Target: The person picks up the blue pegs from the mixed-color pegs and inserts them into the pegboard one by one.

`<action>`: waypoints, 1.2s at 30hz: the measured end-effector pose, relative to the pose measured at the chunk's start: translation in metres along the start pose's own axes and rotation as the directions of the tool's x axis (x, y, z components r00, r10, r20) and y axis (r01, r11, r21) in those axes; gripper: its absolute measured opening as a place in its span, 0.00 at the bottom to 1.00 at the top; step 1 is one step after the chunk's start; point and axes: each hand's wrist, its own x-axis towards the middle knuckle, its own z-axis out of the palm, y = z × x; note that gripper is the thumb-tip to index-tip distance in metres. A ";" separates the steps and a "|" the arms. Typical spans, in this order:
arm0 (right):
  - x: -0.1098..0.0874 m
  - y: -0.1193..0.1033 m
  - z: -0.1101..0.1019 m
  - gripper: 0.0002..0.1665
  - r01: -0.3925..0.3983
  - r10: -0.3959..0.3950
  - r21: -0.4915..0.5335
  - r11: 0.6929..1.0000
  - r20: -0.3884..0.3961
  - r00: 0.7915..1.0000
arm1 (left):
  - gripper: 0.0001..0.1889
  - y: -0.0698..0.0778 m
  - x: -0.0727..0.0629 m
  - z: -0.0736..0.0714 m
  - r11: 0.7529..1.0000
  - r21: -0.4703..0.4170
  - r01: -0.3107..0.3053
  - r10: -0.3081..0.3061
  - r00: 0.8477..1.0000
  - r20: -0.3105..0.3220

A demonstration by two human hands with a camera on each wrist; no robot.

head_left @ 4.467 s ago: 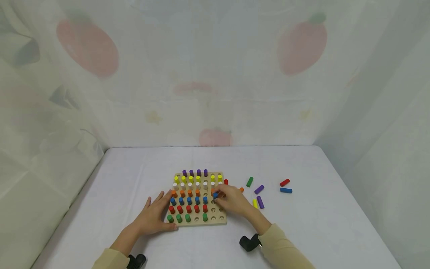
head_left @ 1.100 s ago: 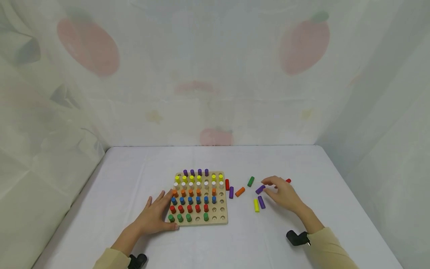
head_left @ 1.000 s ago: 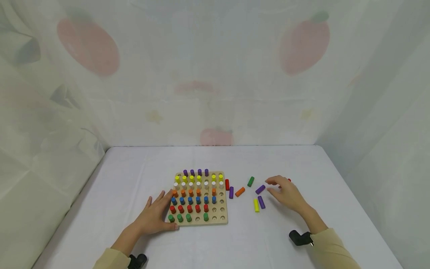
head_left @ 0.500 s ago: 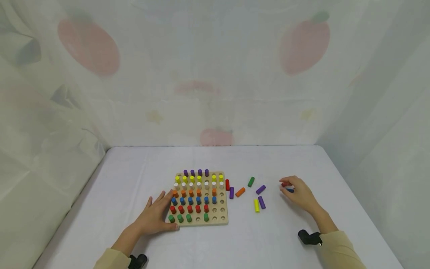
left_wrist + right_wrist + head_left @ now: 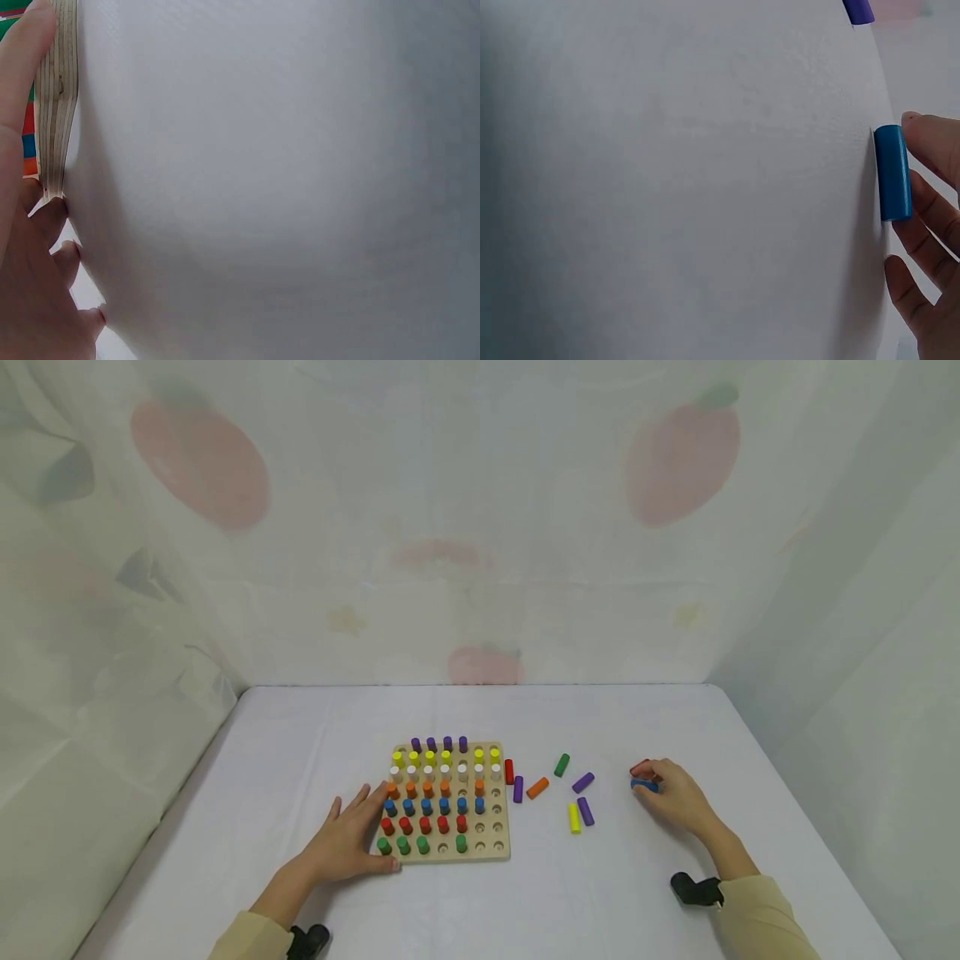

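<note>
My left hand (image 5: 345, 839) rests at the left edge of a wooden pegboard (image 5: 487, 855), thumb along its front corner and fingers spread along its side. The board bears rows of coloured pegs in purple, yellow, white, orange, blue, red and green, with bare holes mostly on the right. Far to the right, my right hand (image 5: 681, 797) holds a blue peg (image 5: 644, 785) low at the table. In the right wrist view the blue peg (image 5: 893, 172) shows whole, fingertips right at its side and ends. A red peg (image 5: 640, 767) lies just behind it, partly covered by the fingers.
Between the board and my right hand lie loose pegs: red (image 5: 509, 772), orange (image 5: 537, 787), green (image 5: 562, 765), yellow (image 5: 573, 818) and several purple ones (image 5: 583, 782). Pale curtains surround the white-covered table (image 5: 337, 718) at the back and sides.
Earlier my right hand put a blue peg into the board. It then moved right, past the loose purple pegs, to the other blue peg. My left hand stayed at the board.
</note>
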 end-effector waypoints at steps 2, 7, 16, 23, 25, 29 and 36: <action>-0.001 0.001 -0.001 0.11 -0.006 0.006 -0.008 1.000 0.002 1.000 | 0.64 0.000 0.000 0.000 1.000 0.004 -0.002 0.002 1.000 0.001; -0.002 0.005 -0.001 0.11 -0.039 0.040 -0.029 0.999 0.014 0.999 | 0.64 0.001 0.000 -0.001 1.000 0.000 -0.005 0.005 1.000 -0.005; -0.001 0.006 -0.001 0.11 -0.050 0.052 -0.048 0.998 0.039 0.998 | 0.64 0.001 0.000 0.000 1.000 0.009 -0.007 0.008 1.000 -0.011; 0.000 0.006 0.000 0.10 -0.055 0.058 -0.062 0.997 0.052 0.997 | 0.64 -0.001 0.001 0.001 1.000 0.010 -0.007 0.007 1.000 -0.011; 0.000 0.007 0.000 0.10 -0.055 0.057 -0.056 0.997 0.051 0.997 | 0.64 -0.001 0.001 0.001 1.000 0.008 -0.005 0.005 1.000 -0.008; 0.000 0.008 0.001 0.10 -0.053 0.055 -0.047 0.997 0.056 0.997 | 0.63 0.000 0.000 0.001 1.000 -0.001 0.000 0.000 1.000 -0.005; 0.001 0.005 0.001 0.10 -0.033 0.035 -0.047 0.998 0.048 0.998 | 0.63 0.001 -0.001 -0.001 1.000 -0.002 0.000 0.000 1.000 -0.001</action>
